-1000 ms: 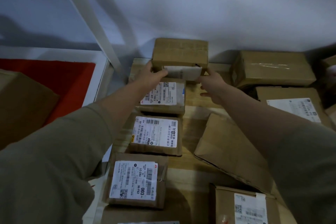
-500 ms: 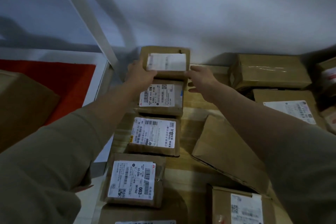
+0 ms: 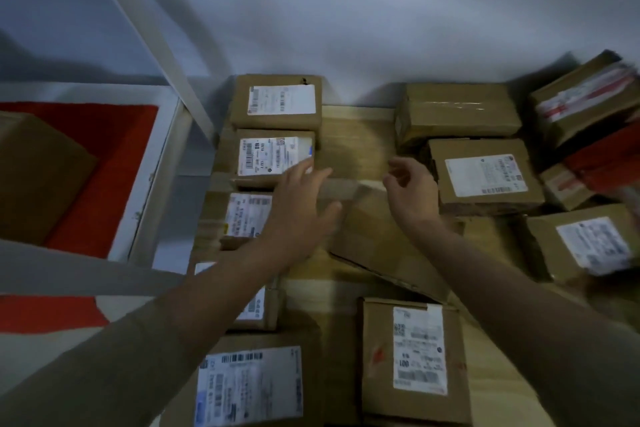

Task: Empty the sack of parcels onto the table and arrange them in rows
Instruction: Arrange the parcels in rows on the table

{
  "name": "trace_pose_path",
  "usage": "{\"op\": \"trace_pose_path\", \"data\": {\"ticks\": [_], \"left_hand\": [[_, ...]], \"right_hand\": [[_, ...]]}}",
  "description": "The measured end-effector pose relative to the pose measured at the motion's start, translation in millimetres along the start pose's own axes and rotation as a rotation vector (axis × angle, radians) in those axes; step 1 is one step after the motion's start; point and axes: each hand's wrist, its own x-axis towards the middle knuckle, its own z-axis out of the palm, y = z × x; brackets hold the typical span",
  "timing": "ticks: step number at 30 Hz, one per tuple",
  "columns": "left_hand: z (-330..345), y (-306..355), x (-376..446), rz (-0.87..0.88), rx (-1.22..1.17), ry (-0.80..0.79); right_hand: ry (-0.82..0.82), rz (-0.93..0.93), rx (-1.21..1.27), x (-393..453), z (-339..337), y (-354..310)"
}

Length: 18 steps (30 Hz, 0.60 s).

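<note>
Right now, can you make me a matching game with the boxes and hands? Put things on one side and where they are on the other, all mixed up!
Things:
1. Far box
2. Plain box
3. Left hand
4. Near box

Places:
A. Closest to the camera, label facing up, right of the left row
B. At the wall end of the left row, label up
C. Open, over the wooden table, beside the left row
D. By the wall on the right, no label showing on top

Pairs: 1-B, 2-D, 3-C, 4-A
</note>
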Motion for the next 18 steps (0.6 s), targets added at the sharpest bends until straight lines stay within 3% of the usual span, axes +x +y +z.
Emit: {"op": "trace_pose_path", "data": {"ticks": [5, 9, 14, 16, 18], "left_hand": [[35, 16, -29, -0.125, -0.109, -0.23], [47, 33, -25, -0.466, -0.366, -0.273], [60, 36, -24, -0.603, -0.44, -0.317], [64, 36, -26, -0.633, -0.486, -0.315], [59, 49, -30, -0.64, -0.54, -0.281]], "right_hand": [[0.197, 0.097, -0.135, -41, -34, 56], [0.154, 0.368, -0.16, -69, -58, 84], [-0.093, 0.711, 0.371, -83, -76, 82], [-0.164, 0.762, 0.566, -85, -83, 75], [-0.202, 0.687, 0.608, -87, -87, 67]]}}
